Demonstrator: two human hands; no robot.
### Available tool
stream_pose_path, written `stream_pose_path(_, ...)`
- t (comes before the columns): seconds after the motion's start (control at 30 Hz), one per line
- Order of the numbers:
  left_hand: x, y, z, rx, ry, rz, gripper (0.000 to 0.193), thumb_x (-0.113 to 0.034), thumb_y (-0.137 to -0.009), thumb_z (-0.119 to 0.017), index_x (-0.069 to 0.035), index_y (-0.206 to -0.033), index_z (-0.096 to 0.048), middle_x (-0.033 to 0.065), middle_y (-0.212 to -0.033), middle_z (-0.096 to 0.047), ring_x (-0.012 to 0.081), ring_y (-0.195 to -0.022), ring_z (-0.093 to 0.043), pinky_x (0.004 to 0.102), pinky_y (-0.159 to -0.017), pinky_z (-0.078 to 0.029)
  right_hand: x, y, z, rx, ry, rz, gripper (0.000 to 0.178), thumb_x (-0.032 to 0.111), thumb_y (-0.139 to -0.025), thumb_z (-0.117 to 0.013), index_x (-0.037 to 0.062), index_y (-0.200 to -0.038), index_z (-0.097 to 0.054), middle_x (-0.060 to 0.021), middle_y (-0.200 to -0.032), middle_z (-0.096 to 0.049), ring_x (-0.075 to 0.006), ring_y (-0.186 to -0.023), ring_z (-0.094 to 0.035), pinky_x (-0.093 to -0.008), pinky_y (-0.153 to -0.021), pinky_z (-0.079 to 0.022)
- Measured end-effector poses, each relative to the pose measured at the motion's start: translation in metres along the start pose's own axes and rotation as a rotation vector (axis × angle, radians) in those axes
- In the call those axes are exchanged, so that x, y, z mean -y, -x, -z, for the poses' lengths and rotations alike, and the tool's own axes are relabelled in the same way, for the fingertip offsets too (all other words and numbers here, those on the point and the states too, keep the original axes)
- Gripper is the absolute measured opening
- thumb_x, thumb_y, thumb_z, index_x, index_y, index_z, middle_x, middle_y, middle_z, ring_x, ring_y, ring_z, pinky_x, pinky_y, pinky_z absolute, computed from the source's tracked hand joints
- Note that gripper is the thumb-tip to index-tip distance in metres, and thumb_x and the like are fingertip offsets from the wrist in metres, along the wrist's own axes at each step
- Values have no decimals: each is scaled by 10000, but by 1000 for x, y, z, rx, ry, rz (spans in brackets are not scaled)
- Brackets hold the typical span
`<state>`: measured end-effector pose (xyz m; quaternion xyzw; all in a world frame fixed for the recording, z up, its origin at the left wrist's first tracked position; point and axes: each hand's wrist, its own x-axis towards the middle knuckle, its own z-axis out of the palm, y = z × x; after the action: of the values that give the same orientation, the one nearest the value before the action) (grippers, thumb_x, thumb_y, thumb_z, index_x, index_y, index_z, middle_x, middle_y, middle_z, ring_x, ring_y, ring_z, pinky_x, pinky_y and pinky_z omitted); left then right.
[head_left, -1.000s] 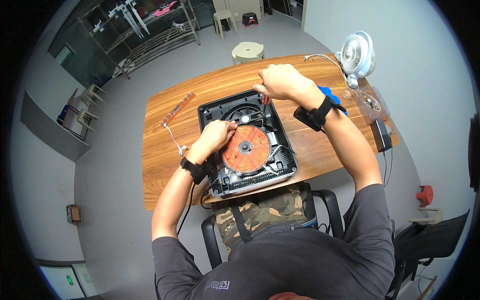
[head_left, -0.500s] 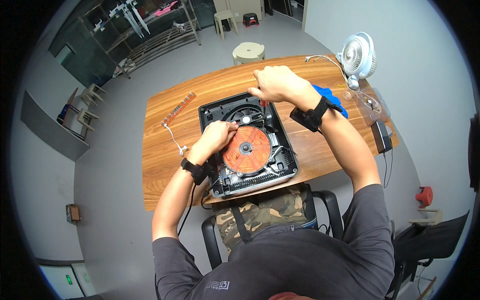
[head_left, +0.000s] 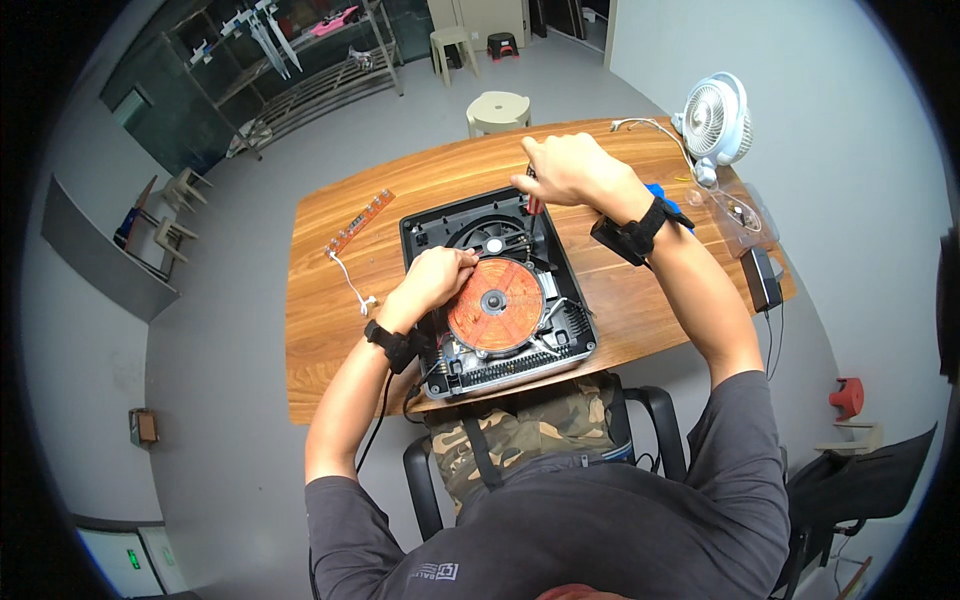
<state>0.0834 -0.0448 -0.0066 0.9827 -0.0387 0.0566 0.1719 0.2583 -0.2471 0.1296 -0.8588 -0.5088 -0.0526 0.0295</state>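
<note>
An opened induction cooker lies on the table, its black housing facing up. A round copper coil fills its near half, and a black cooling fan sits beyond it. My right hand is wrapped round a screwdriver with a red handle, held upright, its shaft pointing down into the housing right of the fan. My left hand rests at the coil's far left rim with its fingers bent together; what lies under the fingertips is hidden.
A long orange circuit strip with a white cable lies left on the wooden table. At the right are a blue cloth, a small white fan, a clear tray and a black power adapter. A stool stands behind the table.
My right hand has moved slightly right, and more of the red screwdriver handle shows beneath it. The left hand stays at the coil's rim.
</note>
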Motion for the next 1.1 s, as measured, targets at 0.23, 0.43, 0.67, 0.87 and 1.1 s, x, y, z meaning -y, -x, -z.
stream_pose_path(0.23, -2, -2, 2, 8, 0, 5, 223, -135, -907, -664, 0, -1062, -751, 175, -1119, -722, 338, -1038, -701, 405, -918, -570, -4, -3, 0, 70, -35, 77, 360, 316, -936, -585, 4, -1114, -605, -218, -893, -729, -399, -880, -709, -479, -788, -574)
stream_pose_path(0.43, 1, -2, 0, 5, 18, 4, 228, -135, -909, -665, 3, -1069, -750, 176, -1122, -721, 334, -1046, -700, 404, -919, -570, 0, -4, -7, 30, -28, 72, 412, 378, -924, -594, -11, -1060, -594, -232, -846, -713, -431, -849, -696, -501, -767, -566)
stream_pose_path(0.67, 1, -1, 0, -7, 13, -25, 234, -145, -917, -662, -3, -1080, -749, 170, -1136, -720, 329, -1055, -699, 406, -928, -566, -10, 0, -6, -8, -148, 68, 424, 405, -924, -600, -13, -995, -604, -260, -816, -699, -460, -806, -685, -513, -743, -565)
stream_pose_path(0.87, -4, -2, 4, 22, 12, 1, 231, -137, -920, -649, 0, -1076, -750, 175, -1128, -721, 320, -1057, -701, 403, -935, -565, -9, -4, -9, 21, 12, 15, 413, 396, -927, -611, -16, -964, -607, -263, -794, -692, -457, -791, -684, -515, -716, -558)
stream_pose_path(1.1, 1, -2, 1, 11, -19, -16, 241, -135, -904, -655, -15, -1089, -752, 157, -1151, -719, 315, -1064, -699, 404, -931, -565, -13, 4, -4, -4, -136, 138, 399, 375, -945, -601, -8, -1044, -552, -252, -786, -690, -458, -787, -676, -524, -703, -544)
